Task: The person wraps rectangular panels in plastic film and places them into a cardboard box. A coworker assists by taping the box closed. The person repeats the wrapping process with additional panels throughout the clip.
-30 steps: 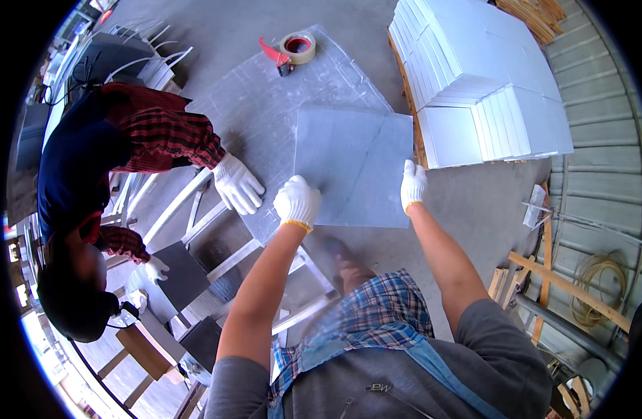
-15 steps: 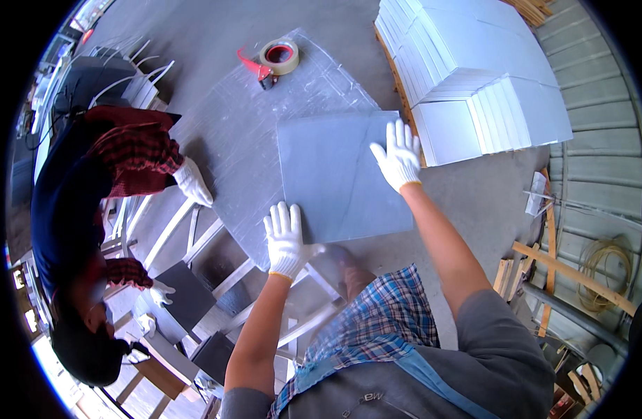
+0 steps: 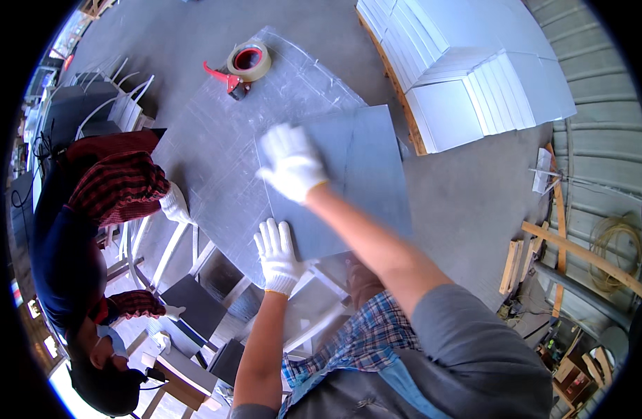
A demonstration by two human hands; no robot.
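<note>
A square, smooth grey panel [image 3: 366,167] lies flat on the scuffed grey tabletop [image 3: 216,160]. My left hand [image 3: 277,257], in a white knit glove, rests with fingers stretched out at the panel's near left corner, partly on the tabletop. Across the panel's far left part reaches my right hand [image 3: 291,160], gloved alike; it is blurred by motion, its thumb apart from the fingers and nothing visible in it. Whether that palm touches the panel I cannot tell. Farther off on the tabletop sits a tape dispenser [image 3: 237,87] with a red handle and a wide tape roll [image 3: 251,61].
At the left a co-worker in a plaid sleeve [image 3: 122,188] keeps one gloved hand [image 3: 175,204] by the table's edge. White panels [image 3: 443,112] stand stacked on a wooden pallet [image 3: 397,91] at the far right. Wood strips [image 3: 579,255] and coiled hose [image 3: 617,251] lie along the right wall.
My right hand has swept left over the panel, from its far right corner to its far left part. My left hand stays by the near left corner. The view has shifted slightly.
</note>
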